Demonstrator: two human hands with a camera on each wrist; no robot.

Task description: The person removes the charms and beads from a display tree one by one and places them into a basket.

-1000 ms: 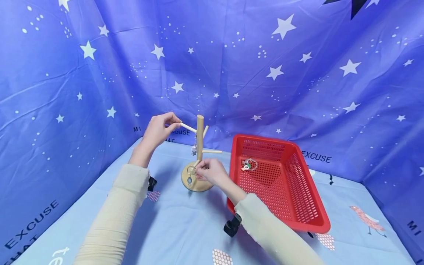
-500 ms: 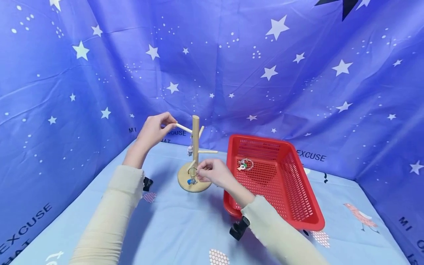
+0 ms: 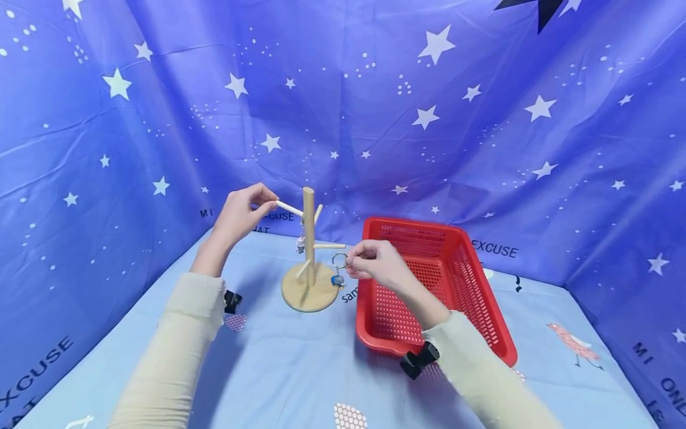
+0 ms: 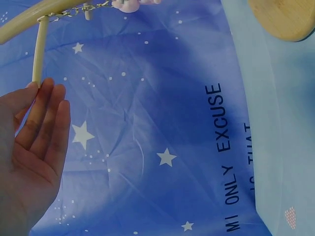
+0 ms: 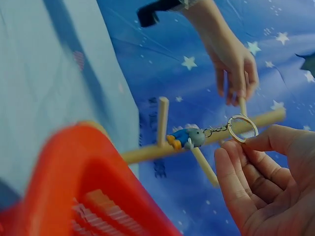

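My left hand pinches the tip of the upper left peg of a wooden peg stand. From that peg, close to the post, hangs a keychain with a small pinkish figure. Between thumb and fingers my right hand holds another keychain by its metal ring. On its short chain dangles a grey figure in blue with orange feet. This keychain is right of the stand, apart from the lower pegs, near the left rim of a red basket.
The red basket stands right of the stand, partly behind my right forearm. A light blue printed cloth covers the table. Purple-blue star curtains close off the back and sides. Black straps sit at the wrists.
My right hand has moved right and slightly up with the keychain, away from the lower front peg. My left hand keeps its pinch on the upper peg. The head view has shifted slightly right.
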